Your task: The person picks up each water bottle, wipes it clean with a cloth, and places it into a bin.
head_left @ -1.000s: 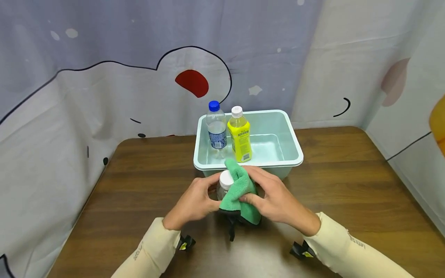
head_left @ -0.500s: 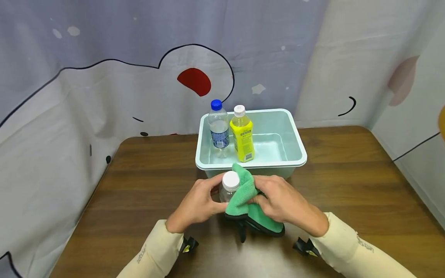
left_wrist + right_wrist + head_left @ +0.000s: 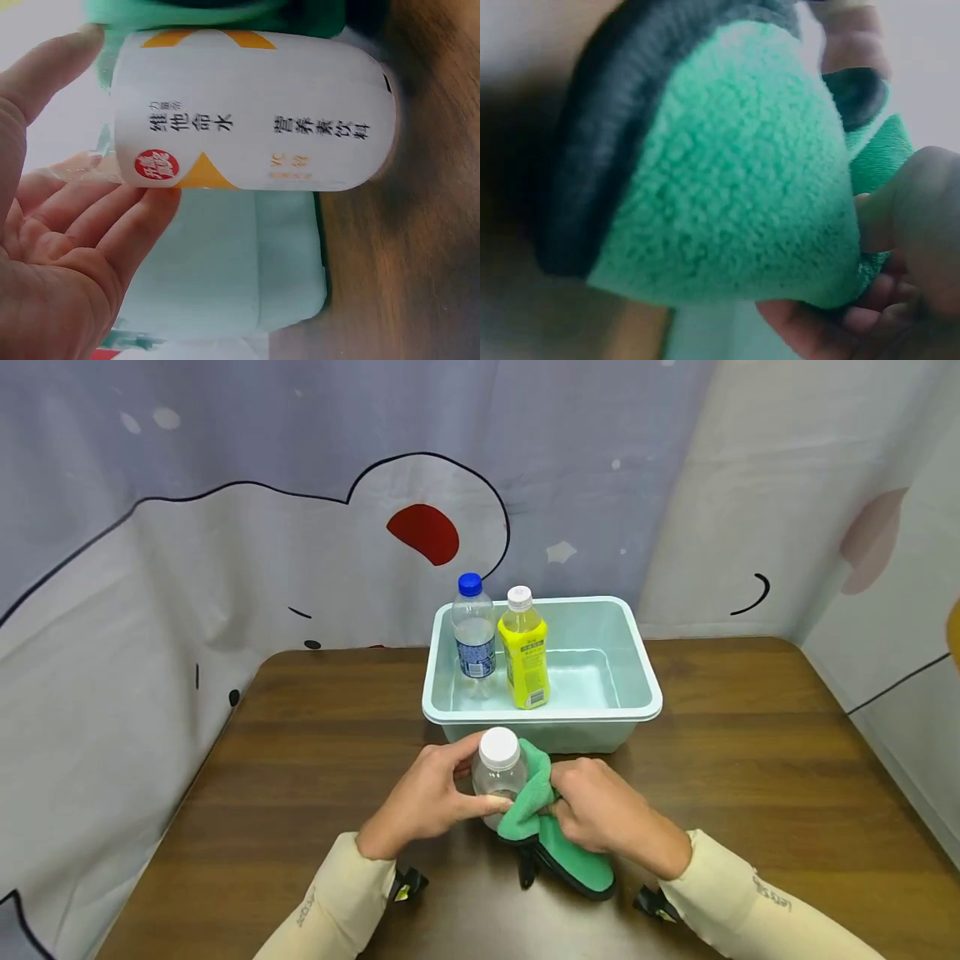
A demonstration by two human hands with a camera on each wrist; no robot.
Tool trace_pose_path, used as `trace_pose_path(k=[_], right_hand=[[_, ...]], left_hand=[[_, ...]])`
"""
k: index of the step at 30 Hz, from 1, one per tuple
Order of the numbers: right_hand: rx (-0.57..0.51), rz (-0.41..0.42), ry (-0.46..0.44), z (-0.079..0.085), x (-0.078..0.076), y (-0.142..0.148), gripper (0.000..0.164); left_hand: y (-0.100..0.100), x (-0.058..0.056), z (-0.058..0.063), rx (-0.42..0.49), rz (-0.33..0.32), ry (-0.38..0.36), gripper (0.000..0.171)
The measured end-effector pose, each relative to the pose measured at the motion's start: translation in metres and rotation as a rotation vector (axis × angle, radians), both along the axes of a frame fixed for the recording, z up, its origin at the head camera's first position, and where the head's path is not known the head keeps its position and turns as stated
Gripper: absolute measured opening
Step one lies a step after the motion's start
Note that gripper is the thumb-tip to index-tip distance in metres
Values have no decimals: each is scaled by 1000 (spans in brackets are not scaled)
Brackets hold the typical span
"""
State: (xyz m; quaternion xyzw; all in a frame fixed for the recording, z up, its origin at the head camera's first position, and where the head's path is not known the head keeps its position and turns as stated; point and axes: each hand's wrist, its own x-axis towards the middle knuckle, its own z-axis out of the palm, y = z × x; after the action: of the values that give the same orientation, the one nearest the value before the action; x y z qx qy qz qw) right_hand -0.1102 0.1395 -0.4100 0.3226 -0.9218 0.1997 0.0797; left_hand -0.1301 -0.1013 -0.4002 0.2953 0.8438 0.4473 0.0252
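Observation:
A clear bottle with a white cap stands upright in front of the basin. My left hand grips it round the upper part, thumb on the near side. In the left wrist view the bottle's white label shows orange shapes and dark print. My right hand pinches a green cloth with a dark edge, held against the bottle's right side. Close up in the right wrist view, the fluffy cloth is bunched between thumb and fingers and hangs down toward the table.
Just behind the hands is a pale green plastic basin. Inside its left half stand a blue-capped clear bottle and a yellow-labelled bottle with a white cap. The brown wooden table reaches back to a printed curtain.
My right hand has drawn the cloth down the bottle's right side, so more of the bottle shows. The left hand keeps its grip, and the head view has shifted slightly.

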Motion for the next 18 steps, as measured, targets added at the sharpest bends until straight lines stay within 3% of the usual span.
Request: trace_pose_path(k=[4, 7, 13, 18], right_hand=[[191, -9, 12, -17, 3, -2, 25], [265, -26, 6, -23, 4, -3, 28], [247, -35, -77, -19, 9, 4, 27], [202, -47, -111, -10, 12, 15, 11]], left_hand=[[1, 0, 1, 8, 3, -14, 68], [2, 0, 1, 11, 3, -25, 68], [0, 3, 0, -29, -16, -50, 70], [-2, 0, 1, 4, -20, -24, 82]])
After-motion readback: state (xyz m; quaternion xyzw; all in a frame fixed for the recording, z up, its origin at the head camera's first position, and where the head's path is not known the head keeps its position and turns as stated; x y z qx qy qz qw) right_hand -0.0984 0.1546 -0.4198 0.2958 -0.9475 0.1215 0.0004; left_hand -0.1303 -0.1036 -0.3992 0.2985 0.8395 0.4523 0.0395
